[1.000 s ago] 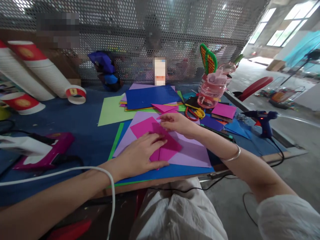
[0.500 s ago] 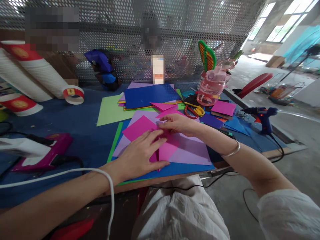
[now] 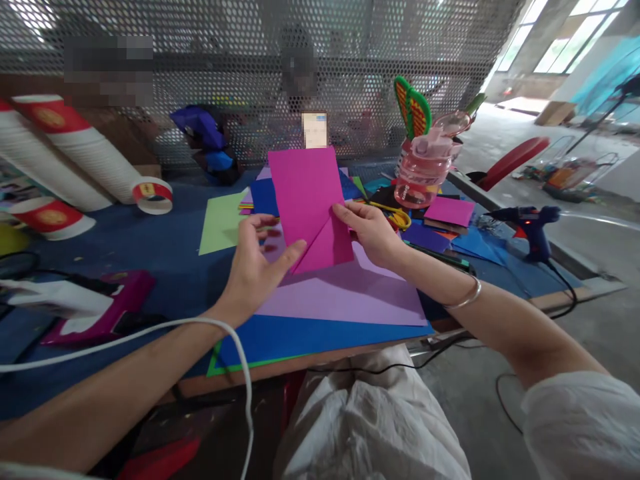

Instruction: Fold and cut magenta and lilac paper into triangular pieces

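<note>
Both hands, left (image 3: 255, 263) and right (image 3: 370, 233), grip the raised magenta paper (image 3: 307, 200), hiding the paper stack (image 3: 263, 197) beyond.

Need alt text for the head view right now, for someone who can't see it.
Both hands hold a folded magenta sheet upright above a lilac sheet: left hand at its lower left edge, right hand at its right edge. Scissors and a glue gun lie to the right.

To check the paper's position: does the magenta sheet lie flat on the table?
No, both hands, left hand and right hand, hold the magenta sheet raised.
</note>
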A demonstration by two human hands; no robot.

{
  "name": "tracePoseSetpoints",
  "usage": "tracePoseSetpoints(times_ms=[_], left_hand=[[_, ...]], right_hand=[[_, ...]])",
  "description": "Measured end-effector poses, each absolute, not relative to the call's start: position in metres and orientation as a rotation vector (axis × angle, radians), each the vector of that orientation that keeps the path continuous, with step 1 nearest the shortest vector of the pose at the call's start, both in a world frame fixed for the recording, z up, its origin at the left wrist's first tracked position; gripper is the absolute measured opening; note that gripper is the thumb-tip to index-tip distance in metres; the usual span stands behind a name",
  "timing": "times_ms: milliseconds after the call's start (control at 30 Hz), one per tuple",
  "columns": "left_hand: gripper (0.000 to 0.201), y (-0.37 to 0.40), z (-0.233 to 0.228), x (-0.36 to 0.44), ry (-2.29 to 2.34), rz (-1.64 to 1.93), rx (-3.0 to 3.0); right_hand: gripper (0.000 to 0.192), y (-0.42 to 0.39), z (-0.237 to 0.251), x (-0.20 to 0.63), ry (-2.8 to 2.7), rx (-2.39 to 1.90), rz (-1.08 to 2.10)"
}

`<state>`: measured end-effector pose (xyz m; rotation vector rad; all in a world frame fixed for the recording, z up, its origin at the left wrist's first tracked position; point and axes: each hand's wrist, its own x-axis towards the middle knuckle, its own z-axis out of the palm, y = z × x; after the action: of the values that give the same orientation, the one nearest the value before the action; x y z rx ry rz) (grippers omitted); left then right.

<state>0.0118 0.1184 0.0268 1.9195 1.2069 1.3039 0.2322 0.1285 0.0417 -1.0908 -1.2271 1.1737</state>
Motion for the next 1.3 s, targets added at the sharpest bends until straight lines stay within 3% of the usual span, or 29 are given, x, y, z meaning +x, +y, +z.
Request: tracePoseSetpoints(times_ms=[133, 233, 433, 567, 800, 1300], left_hand=[[0.06, 0.121, 0.029, 0.014, 1.125, 0.749, 1.553], [0.057, 0.11, 0.034, 0.016, 1.095, 0.606, 1.549], [0.042, 0.105, 0.036, 0.018, 1.041, 0.817, 1.557], [0.045, 0.109, 0.034, 0.015, 0.98, 0.753, 1.546], [0.057, 0.108, 0.037, 0.015, 0.92, 0.624, 1.472], [0.054, 0.111, 0.035, 0.016, 1.004, 0.755, 1.495]], right_hand=[[0.036, 0.122, 0.038, 0.226, -1.221, -0.953, 1.218], [0.035, 0.118, 0.034, 0.221, -1.221, -0.844, 1.251], [0.05, 0.11, 0.03, 0.216, -1.424, -0.935, 1.283], [0.061, 0.105, 0.028, 0.215, -1.631, -1.024, 1.193], [0.063, 0.106, 0.029, 0.215, -1.593, -1.053, 0.988], [0.062, 0.118, 0.025, 0.221, -1.553, -1.042, 0.947]])
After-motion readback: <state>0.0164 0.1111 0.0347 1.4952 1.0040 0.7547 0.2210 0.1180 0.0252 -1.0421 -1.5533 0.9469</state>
